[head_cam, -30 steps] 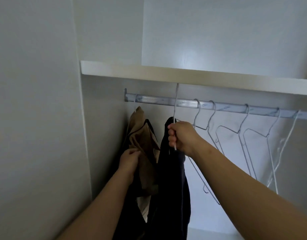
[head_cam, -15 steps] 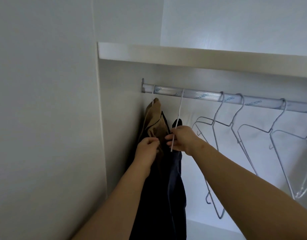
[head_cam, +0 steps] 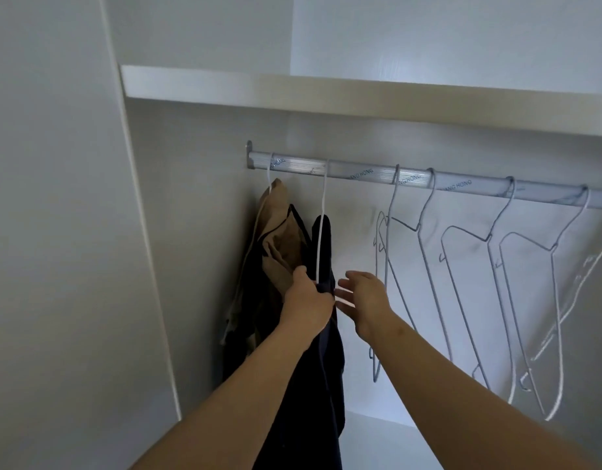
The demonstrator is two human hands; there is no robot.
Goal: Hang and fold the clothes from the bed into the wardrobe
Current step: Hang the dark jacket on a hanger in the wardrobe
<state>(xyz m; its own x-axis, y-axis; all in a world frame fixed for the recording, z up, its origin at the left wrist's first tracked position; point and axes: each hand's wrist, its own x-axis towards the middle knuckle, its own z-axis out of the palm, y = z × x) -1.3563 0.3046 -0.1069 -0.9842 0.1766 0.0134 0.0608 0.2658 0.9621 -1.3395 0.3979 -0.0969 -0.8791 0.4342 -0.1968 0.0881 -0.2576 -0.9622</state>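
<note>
A dark navy garment (head_cam: 323, 361) hangs from a white wire hanger (head_cam: 323, 212) hooked over the metal wardrobe rail (head_cam: 360, 173). Left of it a tan garment (head_cam: 279, 239) hangs on another white hanger, against the wardrobe's left wall. My left hand (head_cam: 308, 296) grips the navy garment near its top, fingers curled into the cloth. My right hand (head_cam: 364, 296) is just right of the garment, fingers spread and straight, holding nothing.
Several bare wire hangers (head_cam: 462, 266) hang on the rail to the right. A white shelf (head_cam: 326, 93) runs above the rail. The wardrobe's left side panel (head_cam: 150, 266) stands close to the tan garment. The pale back wall shows behind the hangers.
The navy garment's hanger went onto the rail. My right hand let go of the hanger and opened, drawing a little right. My left hand moved from the tan garment onto the navy one.
</note>
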